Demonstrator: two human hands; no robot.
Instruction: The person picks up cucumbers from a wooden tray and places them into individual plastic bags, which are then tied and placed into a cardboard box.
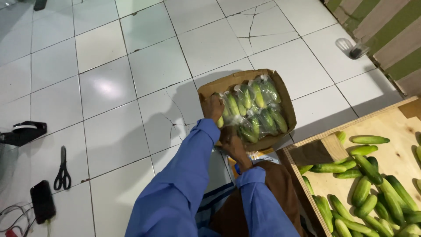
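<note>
I am at the packing step: bagged cucumbers (252, 112) go into the carton (287, 103) on the floor (109, 87). My left hand (214, 107) rests at the carton's near-left wall, fingers curled over a bag at that edge; whether they pinch the plastic or only press it I cannot tell. My right hand (231, 142) is at the carton's near edge, fingers bent around the nearest bag, and their exact closure is hidden by the wrist. The bags lie in rows inside the carton and appear to fill most of it.

Judgement: the carton is nearly full. The next move calls for seating the near-row bags flat against the carton's wall, then freeing both hands without dragging the plastic out.

Surroundings, relative to the carton:
- Crate (394, 158): to the right and nearer me, wooden, holding loose cucumbers (368, 193). Its corner stands close to the carton's near-right side and limits room for my right arm.
- Scissors (62, 173): well to the left, on the floor.
- Phone (42, 201): left, beyond the scissors, with cables beside it.
- Tape dispenser (24, 131): far left.
- Clear cup (353, 49): beyond the carton to the right, lying near the striped wall.

Nothing lies between my hands and the carton.
</note>
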